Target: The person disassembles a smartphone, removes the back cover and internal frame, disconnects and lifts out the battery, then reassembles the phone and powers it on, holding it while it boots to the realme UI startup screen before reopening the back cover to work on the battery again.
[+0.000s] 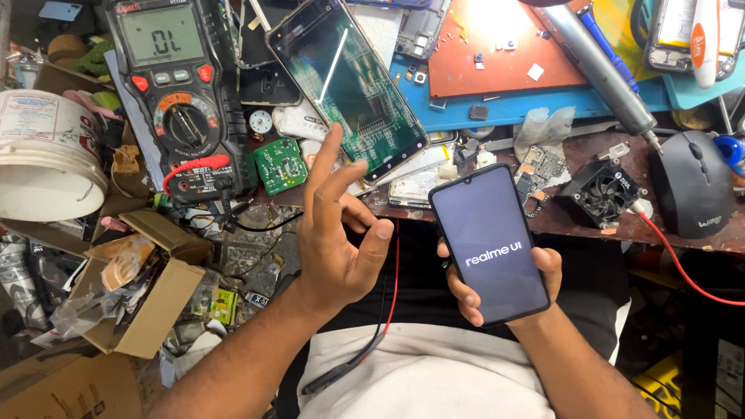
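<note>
Right hand (508, 283): gripping a lit phone (489, 244).
Left hand (341, 233): open, empty, left of phone, below multimeter (174, 93).

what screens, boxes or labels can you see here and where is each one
Phone: held in the right hand, black slab, lit grey screen with white lettering.
Second phone: propped on the bench past the left hand, dark greenish glass.
Multimeter: upper left, black and red, grey display.
Cardboard box: lower left, open, brown.
White tub: far left, labelled.
</note>
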`<state>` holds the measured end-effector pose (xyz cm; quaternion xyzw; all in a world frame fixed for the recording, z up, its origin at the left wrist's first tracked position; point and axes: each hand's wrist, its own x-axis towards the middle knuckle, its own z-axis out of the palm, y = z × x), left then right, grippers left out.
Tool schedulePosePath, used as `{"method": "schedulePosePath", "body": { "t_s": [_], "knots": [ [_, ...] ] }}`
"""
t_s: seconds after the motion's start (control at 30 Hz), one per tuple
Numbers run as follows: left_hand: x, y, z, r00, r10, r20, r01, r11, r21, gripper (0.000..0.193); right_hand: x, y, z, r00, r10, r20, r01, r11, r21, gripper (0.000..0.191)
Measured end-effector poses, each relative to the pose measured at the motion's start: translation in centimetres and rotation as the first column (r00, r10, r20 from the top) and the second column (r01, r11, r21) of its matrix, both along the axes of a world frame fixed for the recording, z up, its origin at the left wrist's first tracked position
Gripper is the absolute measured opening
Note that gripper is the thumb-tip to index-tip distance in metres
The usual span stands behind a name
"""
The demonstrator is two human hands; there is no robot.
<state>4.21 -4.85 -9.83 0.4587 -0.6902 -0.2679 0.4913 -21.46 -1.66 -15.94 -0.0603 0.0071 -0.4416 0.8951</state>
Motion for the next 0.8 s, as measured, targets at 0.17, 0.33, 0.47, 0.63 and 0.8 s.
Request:
{"method": "schedulePosePath", "body": {
  "t_s": [0.17,0.33,0.47,0.63,0.8],
  "knots": [
    [-0.25,0.33,0.29,0.999,-0.002,0.034,0.002,1.000,-0.011,0.051,-0.06,-0.01,0.07,1.000,0.001,-0.009,-0.001,1.000,0.002,0.093],
    [-0.35,0.48,0.55,0.999,-0.010,0.042,0.010,1.000,0.007,0.049,-0.13,-0.01,-0.02,1.000,0.001,-0.010,-0.001,1.000,0.001,0.093],
    [-0.47,0.54,0.58,0.998,-0.010,0.066,0.012,1.000,-0.017,0.045,-0.05,0.01,-0.16,1.000,-0.010,-0.012,0.010,1.000,-0.016,0.092],
    [-0.72,0.41,0.42,0.999,-0.003,0.054,0.004,1.000,-0.016,0.043,-0.05,-0.01,-0.28,1.000,-0.008,0.005,0.008,1.000,-0.012,0.091],
    [-0.85,0.38,0.41,1.000,0.005,0.022,-0.007,0.996,0.084,0.045,-0.22,-0.05,-0.19,1.000,0.003,-0.004,-0.003,1.000,-0.007,0.092]
  ]
}}
